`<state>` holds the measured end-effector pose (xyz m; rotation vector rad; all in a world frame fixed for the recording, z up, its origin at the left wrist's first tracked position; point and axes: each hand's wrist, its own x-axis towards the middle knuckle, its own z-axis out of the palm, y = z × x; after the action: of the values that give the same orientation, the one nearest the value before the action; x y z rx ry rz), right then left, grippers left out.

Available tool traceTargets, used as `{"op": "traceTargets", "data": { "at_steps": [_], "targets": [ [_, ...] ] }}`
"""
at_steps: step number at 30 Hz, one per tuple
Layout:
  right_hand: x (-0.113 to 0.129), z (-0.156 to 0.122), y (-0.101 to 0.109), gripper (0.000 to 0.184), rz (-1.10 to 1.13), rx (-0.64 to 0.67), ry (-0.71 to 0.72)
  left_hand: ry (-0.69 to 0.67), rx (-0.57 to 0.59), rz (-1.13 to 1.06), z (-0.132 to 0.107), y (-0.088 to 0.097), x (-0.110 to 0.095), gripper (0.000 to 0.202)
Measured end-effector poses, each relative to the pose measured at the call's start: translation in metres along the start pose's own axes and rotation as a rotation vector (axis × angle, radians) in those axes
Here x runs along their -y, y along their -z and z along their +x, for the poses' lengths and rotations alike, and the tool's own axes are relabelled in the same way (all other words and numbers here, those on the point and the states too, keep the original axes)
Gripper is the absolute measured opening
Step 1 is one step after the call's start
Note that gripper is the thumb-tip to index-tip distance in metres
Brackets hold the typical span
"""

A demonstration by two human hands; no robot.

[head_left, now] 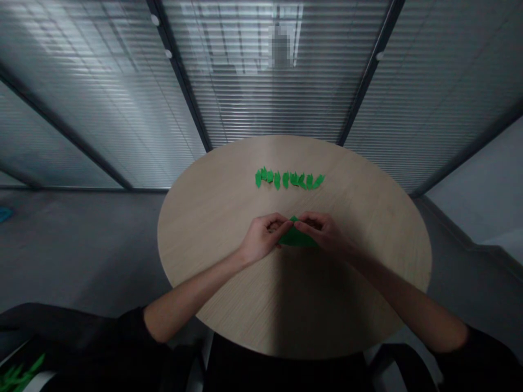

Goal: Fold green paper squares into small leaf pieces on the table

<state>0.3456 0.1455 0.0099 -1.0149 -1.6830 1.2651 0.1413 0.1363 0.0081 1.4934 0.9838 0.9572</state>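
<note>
So there's a round wooden surface (212, 218) with a green piece of what looks like paper (297, 238) right around its middle, and both hands are on it. Left hand (263, 237) has its thumb and fingers pinching the piece up by its top point, and the right hand (329, 233) is gripping it the same way from the other side. Tips basically meet there, can't tell if they touch.

Progress-wise, I'd call it partway. A row of small green leaf-like shapes (285, 181) sits toward the far edge, well apart from the hands, maybe nine or so (some overlap, so don't quote me). Those look done to me. The one in the hands is way bigger and plainer, kind of a triangle, so I'd guess it's mid-fold, not finished.

No clue how many are left overall. There's more green stuff (24, 377) below the surface, off past its near edge on the person's left, but it's too dark to say what it is.
</note>
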Motion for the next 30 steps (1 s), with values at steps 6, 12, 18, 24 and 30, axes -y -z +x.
{"op": "traceTargets", "data": {
  "at_steps": [6, 12, 18, 24, 30],
  "targets": [
    [-0.001, 0.001, 0.002, 0.032, -0.062, -0.043, 0.050, 0.033, 0.049, 0.030, 0.002, 0.000, 0.001, 0.036],
    [-0.002, 0.002, 0.008, 0.029, -0.134, -0.100, 0.055, 0.137, 0.160, 0.093, 0.003, 0.002, 0.001, 0.030],
    [0.000, 0.003, 0.007, 0.027, -0.134, -0.100, 0.049, 0.145, 0.177, 0.124, 0.003, 0.002, 0.003, 0.031],
    [0.001, 0.003, 0.009, 0.028, -0.158, -0.164, 0.042, 0.206, 0.177, 0.097, 0.005, 0.004, -0.002, 0.027],
    [0.001, 0.005, 0.018, 0.031, -0.161, -0.243, 0.013, 0.261, 0.124, -0.104, 0.008, 0.010, 0.001, 0.026]
  ]
}}
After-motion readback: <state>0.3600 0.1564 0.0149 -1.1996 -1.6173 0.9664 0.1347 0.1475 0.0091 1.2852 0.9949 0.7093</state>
